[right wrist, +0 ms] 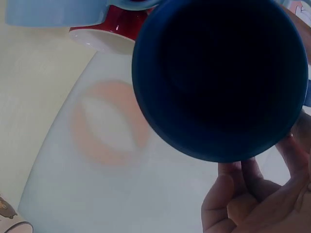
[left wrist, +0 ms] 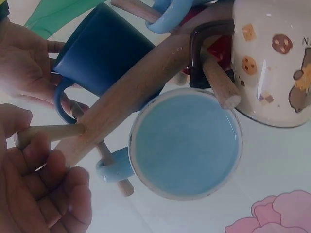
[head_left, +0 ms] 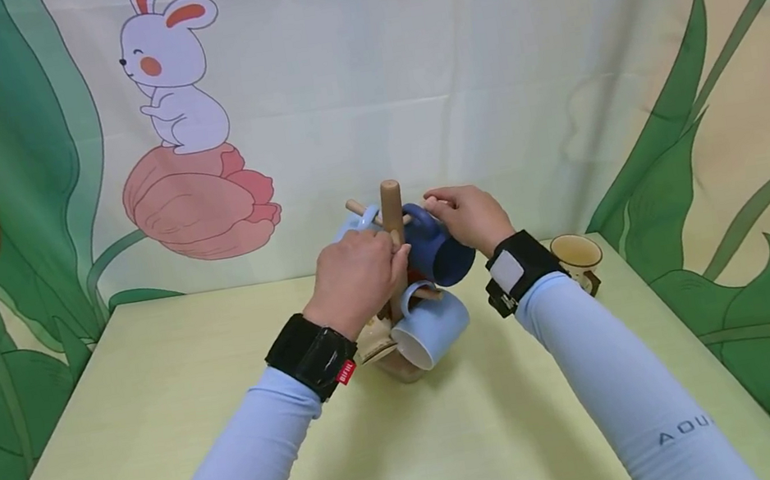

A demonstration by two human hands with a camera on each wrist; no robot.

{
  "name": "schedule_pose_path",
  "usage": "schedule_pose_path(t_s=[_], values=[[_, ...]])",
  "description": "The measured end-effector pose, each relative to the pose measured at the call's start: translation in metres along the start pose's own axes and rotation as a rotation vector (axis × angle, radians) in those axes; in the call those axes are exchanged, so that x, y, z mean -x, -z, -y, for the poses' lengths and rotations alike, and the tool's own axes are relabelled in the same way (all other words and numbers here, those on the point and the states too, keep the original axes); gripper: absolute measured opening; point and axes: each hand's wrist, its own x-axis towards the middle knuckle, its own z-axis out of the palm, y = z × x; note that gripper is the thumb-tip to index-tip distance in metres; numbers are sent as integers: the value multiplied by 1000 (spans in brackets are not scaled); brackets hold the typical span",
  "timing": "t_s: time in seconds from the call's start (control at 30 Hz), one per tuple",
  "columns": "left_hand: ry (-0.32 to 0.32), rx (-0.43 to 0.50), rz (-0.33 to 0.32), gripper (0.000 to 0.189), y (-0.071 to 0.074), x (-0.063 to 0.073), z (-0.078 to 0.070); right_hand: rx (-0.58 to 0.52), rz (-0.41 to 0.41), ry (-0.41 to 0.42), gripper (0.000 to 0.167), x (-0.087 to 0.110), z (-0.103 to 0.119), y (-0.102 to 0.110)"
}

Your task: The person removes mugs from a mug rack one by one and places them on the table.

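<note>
A wooden mug tree (head_left: 390, 204) stands on the table with several mugs hung on its pegs. My left hand (head_left: 359, 277) grips an upper peg (left wrist: 51, 133), fingers and thumb curled round it. At the right of the post is a dark blue mug (head_left: 441, 255), its handle (left wrist: 62, 99) by the post and its mouth tipped down. My right hand (head_left: 471, 215) holds this mug from the outer side, fingers (right wrist: 233, 191) at its wall. Below it hangs a light blue mug (head_left: 435, 328); a white cookie-patterned mug (left wrist: 272, 63) hangs lower on the tree.
Another light blue mug (head_left: 355, 221) is behind the post, and a red mug (right wrist: 109, 31) hangs partly hidden. A cream mug (head_left: 576, 253) stands at the table's back right corner. The printed backdrop (head_left: 351, 112) rises right behind the table (head_left: 178, 404).
</note>
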Motion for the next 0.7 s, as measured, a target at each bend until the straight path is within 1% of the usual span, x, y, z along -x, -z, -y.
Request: schedule_pose_path(t_s=[0.1,0.17,0.23,0.3,0.37,0.53,0.63,0.7], values=[[7,27,42,40,1,-1,5,29,-49,-11,43,2,1,-1],[32,73,73,45,2,-1,11,48,-89,-9,42,5,1,-2],[70,124,99,49,3,-2,17,63,-132,3,42,9,2,-3],[109,162,105,51,4,-3,26,81,-174,18,42,14,4,-3],[144,193,95,50,5,-5,36,108,-220,40,41,21,7,-3],[232,213,81,48,1,-11,63,215,-324,122,40,39,23,-3],[274,219,97,49,-2,-17,76,273,-349,165,40,48,35,-7],[292,232,117,51,-5,-22,82,307,-332,177,43,52,42,-11]])
